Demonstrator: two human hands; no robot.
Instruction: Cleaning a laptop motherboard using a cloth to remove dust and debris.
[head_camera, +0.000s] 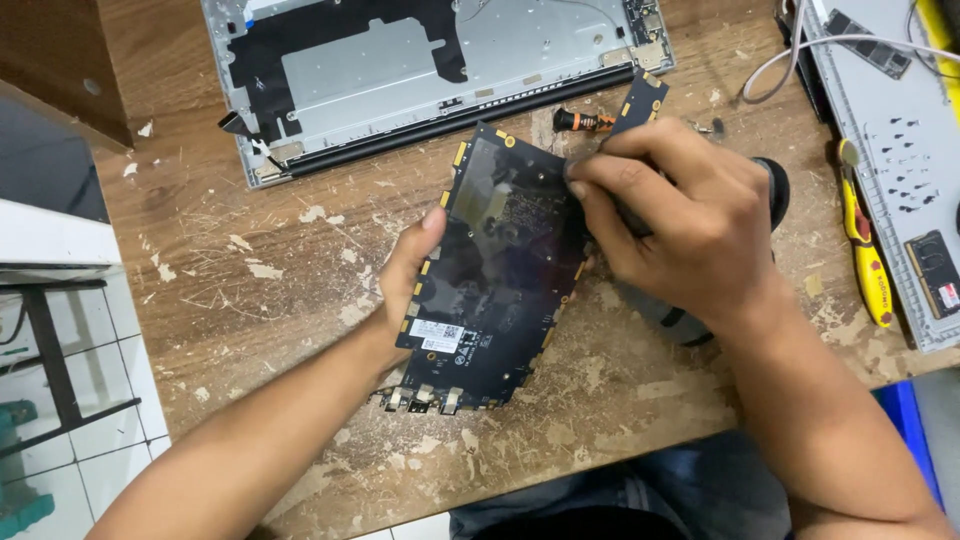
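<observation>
A black laptop circuit board (500, 270) is held tilted above the worn wooden table (300, 300). My left hand (405, 275) grips its left edge from underneath, thumb on top. My right hand (680, 225) covers the board's upper right part, with its fingertips pinching at the surface near the top edge. A white sticker sits on the board's lower left, and metal ports line its bottom edge. What my right fingers pinch is too small to tell.
An opened silver laptop shell (420, 60) lies at the back of the table. A yellow-handled tool (865, 240) and another grey device with a memory module (935, 270) lie at the right. A dark round object (775, 185) sits behind my right hand. White floor tiles show at the left.
</observation>
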